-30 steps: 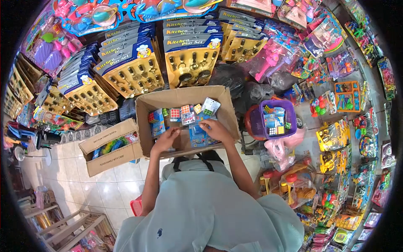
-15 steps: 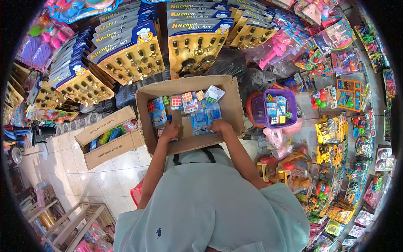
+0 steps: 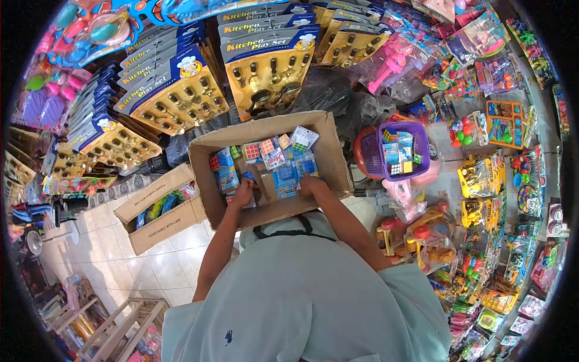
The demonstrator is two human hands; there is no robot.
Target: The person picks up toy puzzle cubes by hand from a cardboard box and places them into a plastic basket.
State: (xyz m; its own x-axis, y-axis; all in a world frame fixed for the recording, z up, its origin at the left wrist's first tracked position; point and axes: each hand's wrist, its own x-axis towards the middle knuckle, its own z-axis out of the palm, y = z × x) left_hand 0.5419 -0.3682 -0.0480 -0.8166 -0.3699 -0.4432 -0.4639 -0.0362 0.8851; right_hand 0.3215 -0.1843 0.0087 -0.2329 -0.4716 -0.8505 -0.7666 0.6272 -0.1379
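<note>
An open cardboard box [image 3: 271,221] stands in front of me with packaged puzzle cubes inside. My left hand [image 3: 242,194] is in its left part, fingers bent beside a blue cube package [image 3: 226,172]; a small blue item shows at the fingertips, too small to make out. Toward the right side my right hand [image 3: 309,184] reaches in, its fingers curled at the edge of another blue package [image 3: 285,179]. Near the box's far wall lie a red-and-white cube [image 3: 251,151] and a white-packed cube [image 3: 303,139].
Kitchen play sets [image 3: 269,69] hang beyond the box. A purple basket [image 3: 384,158] with cubes is at the right, near bagged toys [image 3: 431,238]. Another carton [image 3: 166,232] stands at the left on the tiles. Packaged toys line the right side.
The view has shifted slightly. My left hand has moved a little within the box, and more bare cardboard shows between the packages. My right hand remains by the blue package.
</note>
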